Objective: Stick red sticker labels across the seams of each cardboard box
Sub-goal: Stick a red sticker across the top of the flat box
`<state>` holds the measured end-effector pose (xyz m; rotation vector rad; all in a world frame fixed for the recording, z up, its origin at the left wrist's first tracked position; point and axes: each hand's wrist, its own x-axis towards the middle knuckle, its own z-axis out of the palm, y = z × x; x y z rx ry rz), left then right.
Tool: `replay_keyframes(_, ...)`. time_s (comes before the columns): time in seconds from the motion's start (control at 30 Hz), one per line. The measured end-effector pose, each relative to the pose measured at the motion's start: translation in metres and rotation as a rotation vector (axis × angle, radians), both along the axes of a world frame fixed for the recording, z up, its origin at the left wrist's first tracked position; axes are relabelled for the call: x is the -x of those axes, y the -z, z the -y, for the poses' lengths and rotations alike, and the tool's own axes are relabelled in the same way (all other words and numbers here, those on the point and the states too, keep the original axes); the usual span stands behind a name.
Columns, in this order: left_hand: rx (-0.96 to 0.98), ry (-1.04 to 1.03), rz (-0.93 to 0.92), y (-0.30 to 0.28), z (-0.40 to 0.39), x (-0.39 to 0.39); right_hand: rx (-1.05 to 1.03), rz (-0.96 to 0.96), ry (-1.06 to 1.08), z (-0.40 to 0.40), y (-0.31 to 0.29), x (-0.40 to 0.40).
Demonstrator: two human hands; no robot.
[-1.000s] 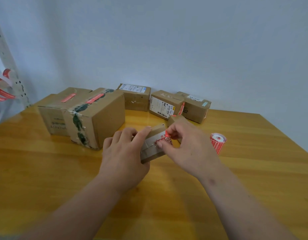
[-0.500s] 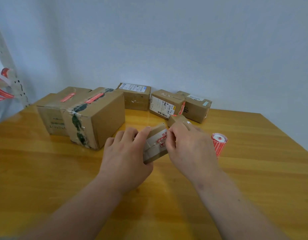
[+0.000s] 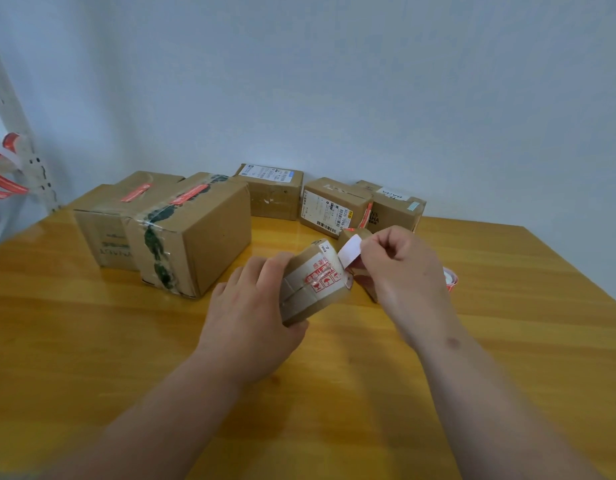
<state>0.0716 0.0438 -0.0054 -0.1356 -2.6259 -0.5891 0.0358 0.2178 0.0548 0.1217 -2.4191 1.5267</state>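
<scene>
1. A small cardboard box (image 3: 313,282) is gripped, tilted, above the wooden table (image 3: 91,341) by the left hand (image 3: 251,320).
2. A red sticker label (image 3: 322,277) is seen lying across the box's taped seam.
3. A white backing strip (image 3: 349,251) is pinched by the right hand (image 3: 400,268), just right of the box.
4. Larger boxes (image 3: 181,230) are ranged along the far side.

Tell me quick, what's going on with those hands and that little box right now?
Left hand grips small cardboard box. Right hand pinches white backing strip at box's edge. Red sticker lies across the seam. Nothing in the way.
</scene>
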Motion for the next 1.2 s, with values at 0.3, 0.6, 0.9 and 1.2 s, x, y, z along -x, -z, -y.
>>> replay_keyframes(0.3,-0.167,-0.001,-0.016,0.008,0.003,0.003,0.535,0.266,-0.071,-0.002,-0.014,-0.001)
replay_keyframes(0.6,-0.829,0.111,0.164,0.010,0.007,0.004,0.941,0.432,-0.119,-0.016,-0.012,0.013)
replay_keyframes(0.9,-1.276,0.274,0.404,0.028,-0.007,0.004,0.926,0.484,-0.123,0.005,0.014,0.013)
replay_keyframes(1.2,-0.826,0.093,0.483,0.021,0.041,-0.010,0.842,0.576,-0.156,0.004,0.026,0.011)
